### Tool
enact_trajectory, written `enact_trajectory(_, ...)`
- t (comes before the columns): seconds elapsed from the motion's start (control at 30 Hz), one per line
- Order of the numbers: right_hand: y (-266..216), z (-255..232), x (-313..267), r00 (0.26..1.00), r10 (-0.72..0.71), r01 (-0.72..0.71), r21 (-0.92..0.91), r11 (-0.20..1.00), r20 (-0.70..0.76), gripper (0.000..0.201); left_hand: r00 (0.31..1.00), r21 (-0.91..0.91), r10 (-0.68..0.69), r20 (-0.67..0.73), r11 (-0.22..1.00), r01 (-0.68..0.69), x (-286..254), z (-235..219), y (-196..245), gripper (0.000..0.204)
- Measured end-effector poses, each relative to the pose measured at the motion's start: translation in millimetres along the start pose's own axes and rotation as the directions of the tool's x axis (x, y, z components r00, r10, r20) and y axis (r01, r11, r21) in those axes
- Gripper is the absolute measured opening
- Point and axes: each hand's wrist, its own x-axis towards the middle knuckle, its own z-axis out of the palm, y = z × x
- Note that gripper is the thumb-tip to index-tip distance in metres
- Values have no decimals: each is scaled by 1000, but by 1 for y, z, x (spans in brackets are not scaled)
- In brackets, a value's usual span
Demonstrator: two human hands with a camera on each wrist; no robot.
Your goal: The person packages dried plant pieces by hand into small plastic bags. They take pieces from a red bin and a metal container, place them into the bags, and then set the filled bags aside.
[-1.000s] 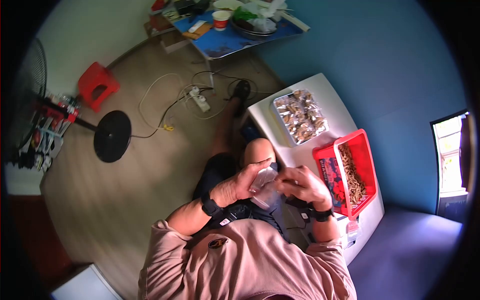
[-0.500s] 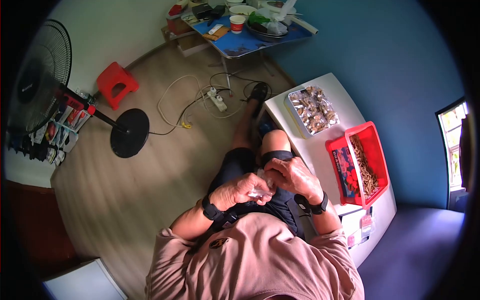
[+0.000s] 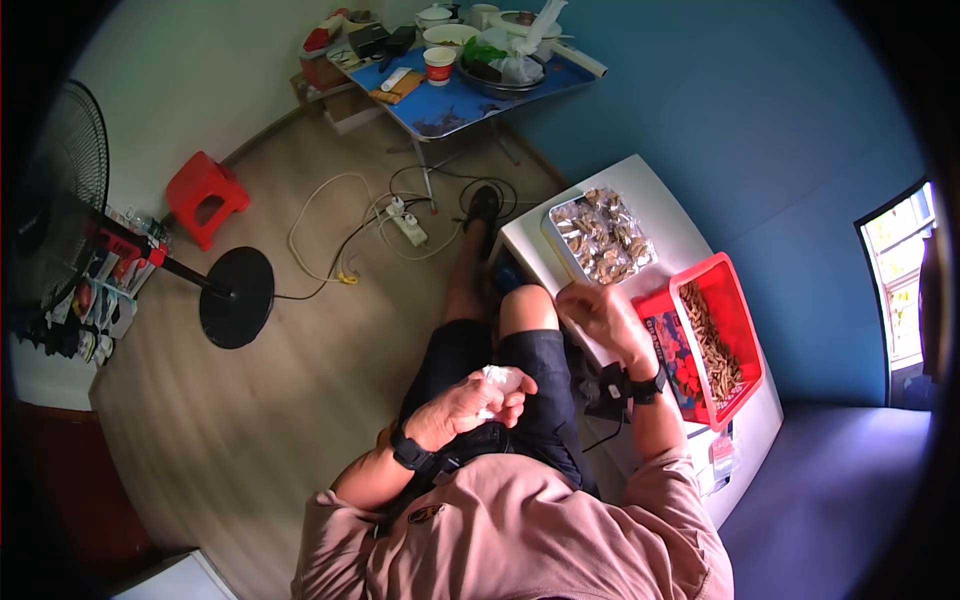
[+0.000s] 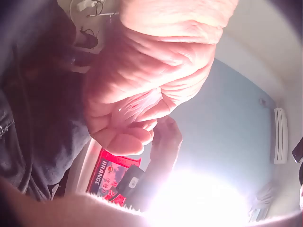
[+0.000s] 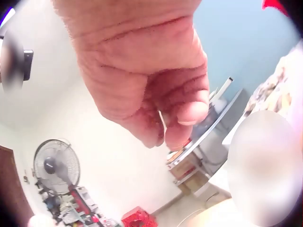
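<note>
My left hand (image 3: 462,408) is over my lap with its fingers curled round crumpled clear plastic (image 4: 137,108), which looks like a thin bag. Only part of the plastic shows between fingers and palm. Off to the right, my right hand (image 3: 612,322) is raised beside the knee, near a metal tray (image 3: 553,238) heaped with clear packets (image 3: 605,235) of brown pieces. Its fingers bend loosely, and the right wrist view shows a gap between thumb and fingers with nothing visible in it. Beside that forearm stands a red basket (image 3: 742,300) holding many brown stick-like pieces (image 3: 712,350).
The tray and basket stand on a white table (image 3: 625,178) against the blue wall. A pedestal fan (image 3: 237,298), a red stool (image 3: 205,198) and a power strip (image 3: 405,222) with loose cables are on the floor. A blue-topped table (image 3: 450,115) bears dishes and a cup.
Both hands were together at the plastic over my lap. The right hand has let go and moved right toward the tray, while the left hand keeps the plastic, now crumpled in its grip.
</note>
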Motion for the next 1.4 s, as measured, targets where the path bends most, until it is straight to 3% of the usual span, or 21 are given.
enact_trajectory(0.07,30,-11,17,979,53,-76,-107,991,-196,13,999,-55,29,-15,998,-30,4,-10,-1,45)
enact_trajectory(0.1,40,-19,26,964,151,-190,-169,967,-217,19,999,-74,38,-21,997,-40,6,-13,0,44)
enact_trajectory(0.17,62,-26,45,921,191,-281,-240,929,-339,24,999,-125,28,-25,992,-31,11,-26,1,43)
enact_trajectory(0.2,68,-31,54,910,254,-350,-278,895,-328,32,999,-151,19,-50,988,-26,14,-29,3,43)
enact_trajectory(0.33,104,-18,75,938,167,-304,-486,819,-305,47,995,-232,-17,-97,973,-6,28,-41,12,40)
enact_trajectory(0.53,116,-6,88,926,98,-299,-547,782,-365,39,991,-239,-76,-112,970,48,52,-56,26,38)
enact_trajectory(0.63,117,-8,89,945,160,-292,-522,801,-284,36,992,-248,-92,-90,967,67,57,-61,29,36)
enact_trajectory(0.77,114,-9,91,934,206,-336,-525,782,-291,34,993,-251,-96,-72,965,75,55,-60,31,34)
enact_trajectory(0.87,119,-7,92,915,259,-390,-512,765,-310,33,992,-232,-90,-91,970,67,52,-59,28,33)
enact_trajectory(1.3,125,-14,79,893,164,-360,-448,818,-419,21,988,-108,-36,-151,994,19,53,-41,46,29)
enact_trajectory(1.37,129,-15,76,852,182,-379,-339,861,-491,20,988,-94,-27,-155,995,12,57,-39,50,29)
enact_trajectory(1.4,123,-17,75,828,256,-447,-311,839,-499,23,990,-118,-19,-142,993,2,59,-37,52,27)
